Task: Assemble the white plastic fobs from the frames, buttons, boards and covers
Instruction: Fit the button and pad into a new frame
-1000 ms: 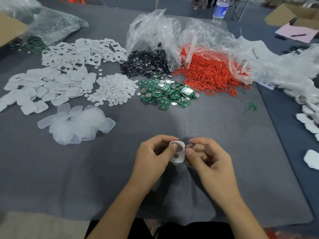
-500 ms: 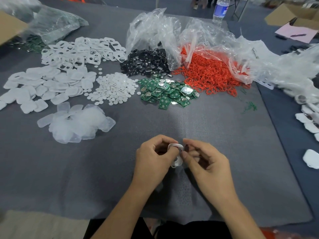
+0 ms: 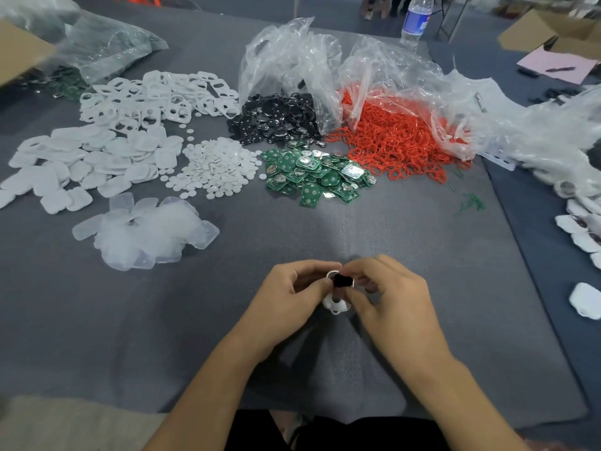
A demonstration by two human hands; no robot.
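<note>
Your left hand [image 3: 289,297] and right hand [image 3: 387,297] both pinch one white plastic frame [image 3: 335,306] between them, one black button [image 3: 341,281] in it.

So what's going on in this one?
A person is assembling a fob over the grey table. The left hand and right hand pinch one white frame with a black piece in its upper opening. Piles of frames, buttons, boards and covers lie further back, beside black parts and red rings spilling from bags.
</note>
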